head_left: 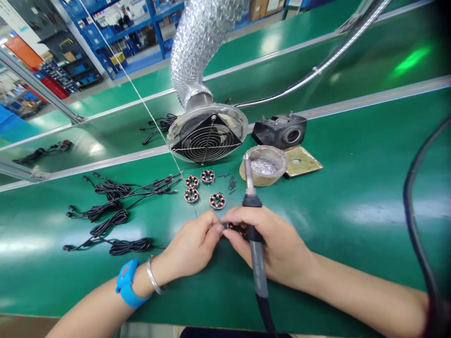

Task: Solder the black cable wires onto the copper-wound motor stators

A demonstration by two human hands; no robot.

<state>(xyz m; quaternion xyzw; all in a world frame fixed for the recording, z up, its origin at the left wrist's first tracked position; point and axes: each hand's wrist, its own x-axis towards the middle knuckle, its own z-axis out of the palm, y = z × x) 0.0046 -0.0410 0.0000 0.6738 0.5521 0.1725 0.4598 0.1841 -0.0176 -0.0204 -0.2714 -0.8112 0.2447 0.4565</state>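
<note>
My left hand (195,244) is closed in a pinch, its fingertips meeting those of my right hand (273,241). A small dark wire end shows at the pinch; a black cable (132,245) runs from the left and disappears under my left wrist. Between my right thumb and index finger sits a small motor stator (237,228), partly hidden by the fingers. That same hand also grips a soldering iron (259,267), its metal tip pointing up and away over a bowl (262,180) of silvery shavings. Several stators with copper coils (217,201) lie just beyond my hands.
A round fume extractor (207,141) on a silver duct (193,47) hangs behind the stators. Coiled black cables (109,188) lie to the left. Beside the bowl are a black iron stand (280,131) and a yellowish sponge tray (303,160). Small black tubes (231,184) lie nearby.
</note>
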